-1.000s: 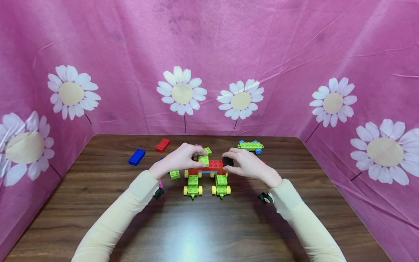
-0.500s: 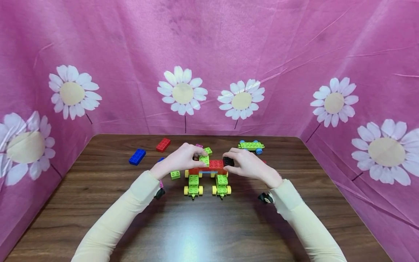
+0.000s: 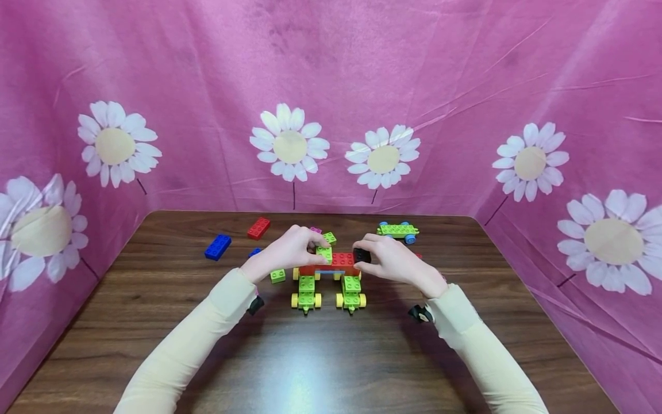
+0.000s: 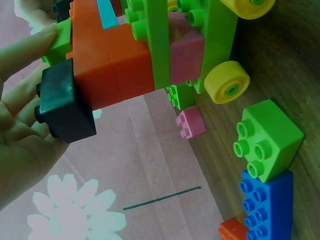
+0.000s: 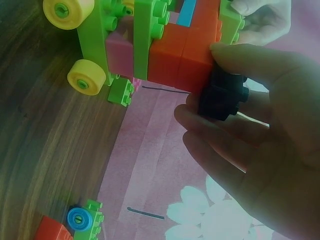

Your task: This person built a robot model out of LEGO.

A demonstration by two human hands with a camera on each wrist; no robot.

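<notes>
A Duplo-style build stands mid-table in the head view, its red bricks (image 3: 343,260) raised on lime green legs (image 3: 307,284) with yellow wheels (image 3: 318,301). On its top left, my left hand (image 3: 287,250) pinches a lime green brick (image 3: 324,255) between thumb and fingers. Below that thumb, a black brick (image 4: 67,102) sits on the build's left end in the left wrist view, with the other fingers behind it. My right hand (image 3: 395,260) grips a second black brick (image 5: 220,95) at the right end, thumb tip at the red brick's edge. A blue piece (image 4: 106,14) shows under the red ones.
Loose on the table lie a blue brick (image 3: 218,247), a red brick (image 3: 258,227) and lime green bricks (image 3: 277,276) left of and behind the build. A green wheeled base (image 3: 398,231) with blue wheels stands at the back right. A pink flowered cloth (image 3: 331,69) surrounds the table.
</notes>
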